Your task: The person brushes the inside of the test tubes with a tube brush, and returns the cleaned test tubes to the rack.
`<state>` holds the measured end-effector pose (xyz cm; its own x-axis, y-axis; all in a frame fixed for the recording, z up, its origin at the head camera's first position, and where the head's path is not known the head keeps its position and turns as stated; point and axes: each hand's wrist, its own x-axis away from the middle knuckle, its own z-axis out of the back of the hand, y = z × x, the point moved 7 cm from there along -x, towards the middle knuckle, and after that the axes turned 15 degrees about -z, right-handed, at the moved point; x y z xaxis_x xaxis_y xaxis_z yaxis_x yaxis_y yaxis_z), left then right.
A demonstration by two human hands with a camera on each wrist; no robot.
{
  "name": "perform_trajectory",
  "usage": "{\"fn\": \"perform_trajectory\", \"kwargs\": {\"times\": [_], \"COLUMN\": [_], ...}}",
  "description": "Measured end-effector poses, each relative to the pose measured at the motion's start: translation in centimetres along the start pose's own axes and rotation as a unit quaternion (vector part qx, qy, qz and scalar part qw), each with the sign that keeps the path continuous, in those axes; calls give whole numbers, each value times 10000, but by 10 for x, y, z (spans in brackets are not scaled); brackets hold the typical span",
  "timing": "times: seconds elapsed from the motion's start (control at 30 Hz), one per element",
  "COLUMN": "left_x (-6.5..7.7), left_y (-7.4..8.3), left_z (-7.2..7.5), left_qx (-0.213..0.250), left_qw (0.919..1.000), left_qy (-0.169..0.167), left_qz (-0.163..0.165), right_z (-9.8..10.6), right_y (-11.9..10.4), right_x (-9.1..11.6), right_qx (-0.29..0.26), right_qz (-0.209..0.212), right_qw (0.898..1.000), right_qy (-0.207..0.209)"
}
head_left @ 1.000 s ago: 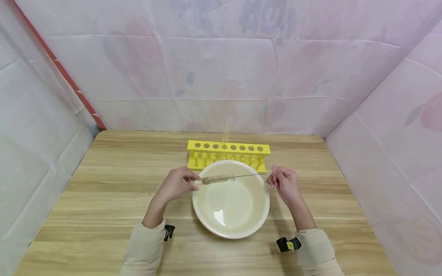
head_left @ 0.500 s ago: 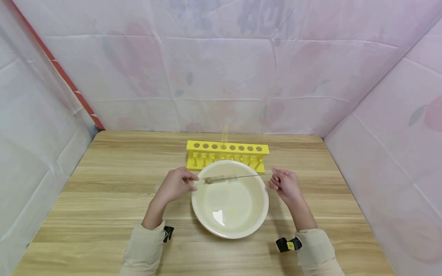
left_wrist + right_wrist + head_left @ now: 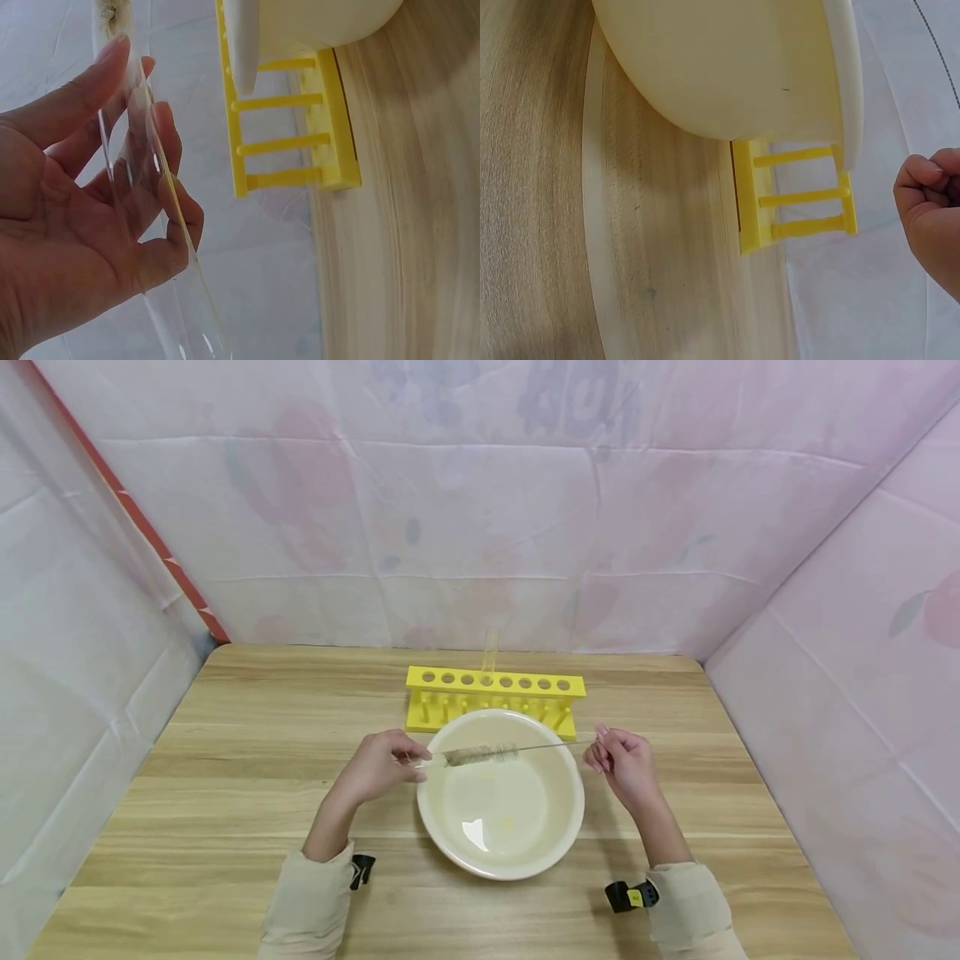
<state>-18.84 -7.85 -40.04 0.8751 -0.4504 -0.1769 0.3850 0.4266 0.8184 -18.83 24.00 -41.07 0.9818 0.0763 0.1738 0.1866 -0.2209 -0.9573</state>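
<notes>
My left hand [image 3: 382,766] grips a clear glass test tube [image 3: 176,300] on the left side of the basin, thumb on one side and fingers curled round the other. A test tube brush [image 3: 480,754] lies almost level above the basin, its tan bristle tip [image 3: 111,13] showing within the tube's clear wall in the left wrist view. At the basin's right, my right hand [image 3: 624,766] pinches the brush's thin wire handle [image 3: 547,746]. In the right wrist view, that hand [image 3: 937,210] is at the right edge with curled fingers and a twisted wire [image 3: 939,45] above it.
Under the brush stands a cream basin [image 3: 501,870] with liquid in it. Behind it is a yellow test tube rack [image 3: 570,685] holding one upright clear tube [image 3: 491,652]. The wooden table [image 3: 262,735] is enclosed by patterned cloth walls [image 3: 480,527].
The brush has shifted slightly right and its bristle head sits a little lower in view. My right hand has moved slightly right with the handle; the left keeps its hold on the tube.
</notes>
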Motion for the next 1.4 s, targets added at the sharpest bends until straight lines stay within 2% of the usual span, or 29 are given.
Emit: {"fn": "perform_trajectory", "kwargs": {"times": [0.07,0.17,0.3,0.4,0.5,0.63,0.83,1.1,1.4], "left_x": [0,1,12,23,31,30,23,16,13], "left_y": [0,-1,-9,-17,-20,-18,-15,-9,-7], "left_z": [-1,1,17,35,45,43,31,23,19], "left_qx": [-58,-368,-822,-863,-743,-637,-678,-700,-643], "left_qw": [10000,9993,9964,9953,9957,9968,9966,9965,9971], "left_qy": [-18,10,228,420,521,468,475,438,401], "left_qz": [-20,-70,28,159,179,83,-19,-101,-25], "right_z": [2,11,37,56,64,60,45,25,15], "right_y": [1,5,12,11,8,6,3,-7,-8], "right_x": [0,-1,1,6,10,9,8,7,7], "right_qx": [30,-74,-827,-1441,-1711,-1547,-931,-618,-353], "right_qz": [-65,-511,-1162,-1180,-1011,-839,-696,-539,-467], "right_qw": [9999,9983,9890,9823,9799,9841,9932,9966,9983], "right_qy": [79,277,394,180,-172,-236,24,23,-7]}}
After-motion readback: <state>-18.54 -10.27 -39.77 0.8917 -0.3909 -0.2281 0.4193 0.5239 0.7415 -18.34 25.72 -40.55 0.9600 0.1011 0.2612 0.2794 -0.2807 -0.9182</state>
